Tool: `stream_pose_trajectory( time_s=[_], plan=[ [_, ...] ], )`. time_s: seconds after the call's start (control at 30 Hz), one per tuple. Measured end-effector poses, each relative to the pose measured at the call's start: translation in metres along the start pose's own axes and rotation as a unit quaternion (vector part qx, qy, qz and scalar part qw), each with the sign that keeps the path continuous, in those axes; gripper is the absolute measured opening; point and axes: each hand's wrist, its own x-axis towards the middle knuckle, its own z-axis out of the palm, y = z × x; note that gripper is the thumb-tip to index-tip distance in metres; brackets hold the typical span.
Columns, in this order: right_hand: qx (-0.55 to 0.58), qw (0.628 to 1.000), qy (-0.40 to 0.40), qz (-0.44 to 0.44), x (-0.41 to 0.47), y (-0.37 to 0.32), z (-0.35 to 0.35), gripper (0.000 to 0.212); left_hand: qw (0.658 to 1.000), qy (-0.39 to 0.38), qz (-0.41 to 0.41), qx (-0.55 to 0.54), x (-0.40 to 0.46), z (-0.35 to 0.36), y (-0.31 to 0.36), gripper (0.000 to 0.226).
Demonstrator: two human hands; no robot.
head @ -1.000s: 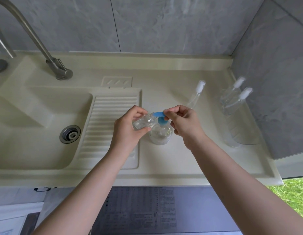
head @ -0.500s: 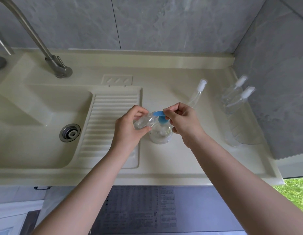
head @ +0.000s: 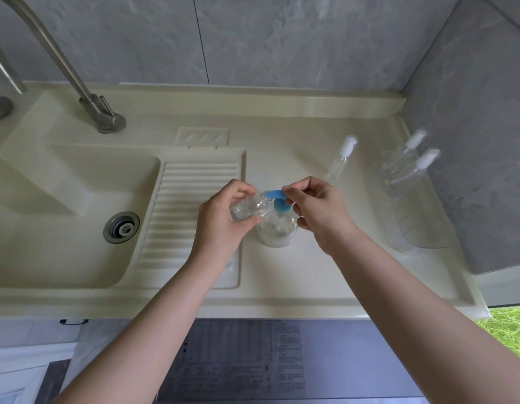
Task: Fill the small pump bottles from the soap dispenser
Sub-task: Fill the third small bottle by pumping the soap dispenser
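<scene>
Nearest the camera, both forearms reach in over the front edge of the cream surface (head: 325, 275). The left hand (head: 223, 220) is clamped round a small clear bottle (head: 248, 207), holding it tilted on its side with its open neck up against the blue spout of the soap dispenser (head: 277, 225). The right hand (head: 317, 211) has its fingers curled and pinched on the back of the blue pump head (head: 277, 199), above the dispenser's clear body, which stands on the surface just right of the ribbed drainboard (head: 191, 217).

Compared with a second ago, almost nothing has shifted: both hands keep the same grips and the bottle stays at the spout. That suggests the filling of this bottle is under way, one pump after another, not finished; how much soap is inside cannot be made out.

Farther back, a capped small bottle (head: 341, 158) stands just behind the right hand, and two more capped bottles (head: 413, 161) wait near the right wall. To the far left lie the sink basin (head: 63, 205), its drain (head: 121, 227) and the tap (head: 104, 115).
</scene>
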Motion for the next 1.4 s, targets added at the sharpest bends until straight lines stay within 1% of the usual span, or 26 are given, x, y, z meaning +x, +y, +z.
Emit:
stream_pose_trajectory(
  time_s=[0.1,0.33,0.47,0.63,0.9,1.07,1.27,1.4],
  plan=[
    [0.016,1.000,-0.009,0.017,0.000,-0.004,-0.004,0.011,1.000,0.000,0.002,0.003,0.001,0.000,0.002,0.041],
    [-0.003,0.999,0.012,-0.034,-0.001,0.007,0.000,0.016,1.000,-0.002,-0.010,-0.008,0.000,0.002,-0.001,0.042],
    [0.017,1.000,0.010,-0.009,0.001,0.003,-0.001,0.017,1.000,-0.002,-0.008,-0.010,0.000,0.002,-0.002,0.043],
    [0.012,1.000,0.011,-0.020,0.000,0.005,0.000,0.016,1.000,0.000,-0.004,-0.011,0.000,0.001,-0.003,0.042],
    [0.010,1.000,0.005,0.003,0.001,-0.001,-0.001,0.011,1.000,0.002,-0.002,-0.004,0.001,-0.001,-0.002,0.043],
    [0.000,1.000,0.003,-0.008,0.001,0.003,-0.002,0.010,1.000,0.004,0.004,0.000,0.000,-0.002,0.001,0.041],
    [0.021,1.000,0.003,0.013,0.002,0.003,-0.002,0.009,1.000,-0.001,0.006,0.003,0.000,-0.001,0.000,0.041],
    [0.019,1.000,0.004,0.006,0.003,0.003,-0.002,0.007,1.000,0.001,0.008,0.001,0.001,-0.002,0.001,0.042]
  ],
)
